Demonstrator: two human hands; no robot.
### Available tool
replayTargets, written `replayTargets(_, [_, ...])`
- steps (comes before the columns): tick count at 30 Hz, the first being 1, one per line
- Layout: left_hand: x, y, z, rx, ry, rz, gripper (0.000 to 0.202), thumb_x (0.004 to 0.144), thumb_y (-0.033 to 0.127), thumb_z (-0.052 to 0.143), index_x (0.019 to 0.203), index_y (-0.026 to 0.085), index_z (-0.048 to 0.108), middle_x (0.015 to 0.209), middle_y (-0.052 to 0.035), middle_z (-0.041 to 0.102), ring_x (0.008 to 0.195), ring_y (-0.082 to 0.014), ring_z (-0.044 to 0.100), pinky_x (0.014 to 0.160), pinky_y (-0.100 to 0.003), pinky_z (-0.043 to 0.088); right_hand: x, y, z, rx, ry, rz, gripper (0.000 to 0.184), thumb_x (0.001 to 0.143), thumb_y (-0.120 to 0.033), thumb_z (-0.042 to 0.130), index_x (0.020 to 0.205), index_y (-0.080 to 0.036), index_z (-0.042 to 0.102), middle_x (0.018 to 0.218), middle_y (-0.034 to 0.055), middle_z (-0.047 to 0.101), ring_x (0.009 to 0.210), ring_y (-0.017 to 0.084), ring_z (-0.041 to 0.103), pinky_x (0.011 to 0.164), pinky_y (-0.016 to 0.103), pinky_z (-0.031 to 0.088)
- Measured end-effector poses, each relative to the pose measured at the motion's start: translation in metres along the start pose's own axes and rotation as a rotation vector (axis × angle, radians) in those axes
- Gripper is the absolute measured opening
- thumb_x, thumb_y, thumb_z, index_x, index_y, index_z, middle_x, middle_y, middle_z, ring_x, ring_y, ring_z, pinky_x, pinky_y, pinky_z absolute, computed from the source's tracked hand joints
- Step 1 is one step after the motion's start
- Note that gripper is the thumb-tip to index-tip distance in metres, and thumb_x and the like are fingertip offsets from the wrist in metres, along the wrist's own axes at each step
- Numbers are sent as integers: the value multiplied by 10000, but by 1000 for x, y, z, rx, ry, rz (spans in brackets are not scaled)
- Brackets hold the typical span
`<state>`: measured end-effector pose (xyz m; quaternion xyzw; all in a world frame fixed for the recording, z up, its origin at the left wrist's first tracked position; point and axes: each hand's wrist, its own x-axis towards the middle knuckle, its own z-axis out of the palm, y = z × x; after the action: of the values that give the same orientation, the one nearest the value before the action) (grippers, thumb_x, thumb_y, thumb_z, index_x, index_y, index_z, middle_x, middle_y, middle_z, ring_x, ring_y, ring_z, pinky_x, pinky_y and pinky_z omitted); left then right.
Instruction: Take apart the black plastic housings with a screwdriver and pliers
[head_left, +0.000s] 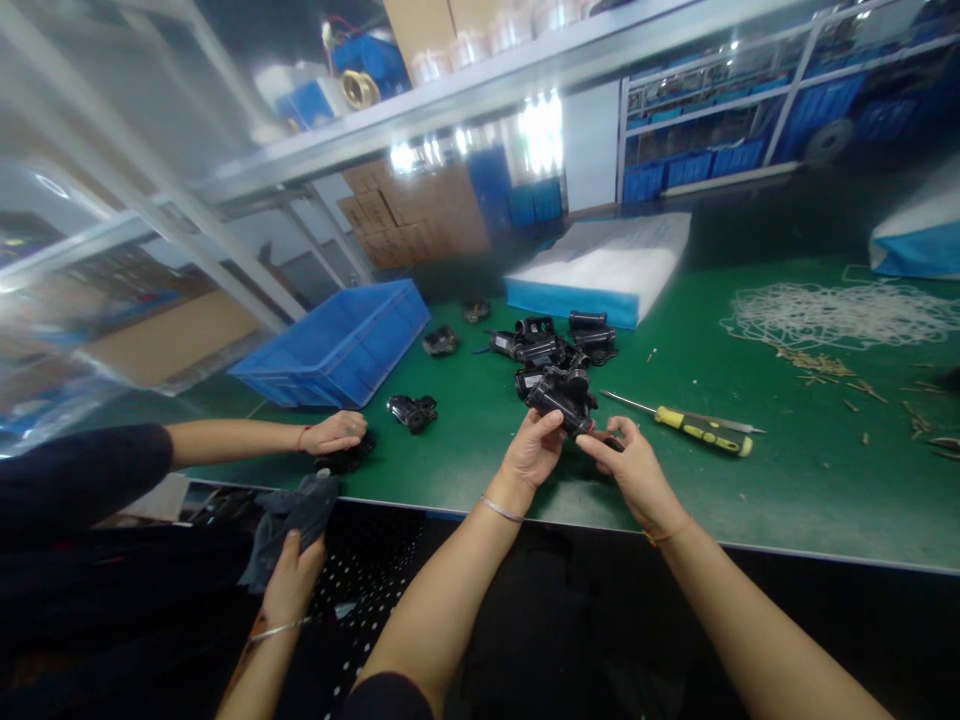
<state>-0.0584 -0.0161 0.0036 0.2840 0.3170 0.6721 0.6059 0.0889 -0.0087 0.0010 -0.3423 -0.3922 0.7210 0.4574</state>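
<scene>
My left hand (534, 450) grips a black cylindrical device (561, 404), thumb along its side, just above the green table. At the device's near end, my right hand (624, 462) pinches with thumb and bent fingers; something small and dark shows by them, too unclear to name. Right behind the held piece lies a pile of similar black devices (534, 345), some with white labels. A screwdriver (701, 430) with a yellow and black handle rests to the right of my hands, and a thin pointed tool (739, 426) lies against it.
To the left, a co-worker's hand (337, 433) rests on a black piece; their other hand (294, 580) holds a dark cloth (296, 520). A blue bin (337, 345), white-and-blue package (600, 262), white cords (840, 312) and small brass-coloured pieces (814, 363) are on the table (810, 480).
</scene>
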Motion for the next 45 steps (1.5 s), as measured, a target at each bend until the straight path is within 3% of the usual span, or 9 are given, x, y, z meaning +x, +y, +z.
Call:
replayTargets(4, [-3, 2, 2, 39, 2, -60, 403, 622, 287, 806, 985, 191, 660, 888, -27, 730, 805, -195, 678, 855, -383, 506, -2, -2, 2, 49, -97, 119, 416, 755, -593, 642, 840, -193, 566, 760, 20, 624, 521, 99, 457, 417, 215, 283])
replayTargets(11, [-1, 0, -2, 37, -84, -3, 329, 646, 284, 792, 930, 157, 684, 880, -39, 729, 779, -186, 673, 815, -341, 511, 0, -1, -7, 120, -104, 95, 466, 591, -286, 864, 890, -251, 508, 784, -58, 616, 616, 77, 491, 488, 160, 340])
replayTargets(17, [-5, 3, 1, 64, -69, -80, 364, 636, 298, 801, 948, 162, 672, 822, -35, 720, 695, -173, 660, 752, -349, 520, -1, -3, -6, 62, -204, 192, 405, 811, -562, 610, 942, -179, 590, 818, 61, 633, 551, 97, 447, 418, 203, 276])
replayTargets(24, [1, -2, -2, -48, -33, -23, 349, 629, 228, 807, 949, 160, 684, 952, -35, 730, 848, -164, 665, 853, -296, 488, 1, 1, -11, -210, -48, -116, 478, 601, -309, 848, 850, -243, 446, 774, -37, 605, 614, 117, 470, 540, 229, 362])
replayTargets(29, [4, -2, -2, -159, 99, 30, 318, 660, 243, 793, 949, 167, 686, 983, -27, 731, 917, -147, 659, 902, -270, 474, -1, 7, -17, -592, 177, -470, 367, 604, -287, 819, 842, -218, 548, 960, 25, 631, 844, 189, 565, 796, 331, 456])
replayTargets(34, [3, 7, -1, -39, 219, 132, 416, 680, 313, 784, 1046, 156, 663, 1051, -67, 712, 922, -167, 665, 846, -270, 492, 0, -6, -17, -72, 128, -6, 443, 672, -343, 741, 1058, -192, 584, 979, 70, 668, 905, 219, 641, 821, 384, 552])
replayTargets(38, [2, 20, -11, 94, 457, 252, 580, 669, 374, 793, 1166, 172, 572, 1050, -77, 702, 882, -172, 675, 770, -268, 517, -16, -17, -31, 278, 106, 333, 384, 758, -285, 630, 1119, -165, 576, 1069, 134, 668, 1029, 259, 655, 874, 391, 574])
replayTargets(42, [1, 26, -33, 115, 621, 331, 748, 627, 364, 826, 1242, 172, 445, 1085, -109, 686, 918, -204, 675, 803, -326, 538, -23, -15, -51, 333, 190, 480, 349, 822, -242, 539, 1164, -177, 558, 1171, 157, 631, 1063, 274, 648, 812, 381, 615])
replayTargets(45, [0, 24, -50, 138, 606, 313, 775, 622, 381, 826, 1243, 167, 416, 1092, -128, 680, 930, -217, 674, 830, -347, 536, 2, -26, -16, 261, 257, 525, 284, 860, -206, 460, 1119, -185, 574, 1117, 154, 644, 1001, 265, 671, 711, 370, 635])
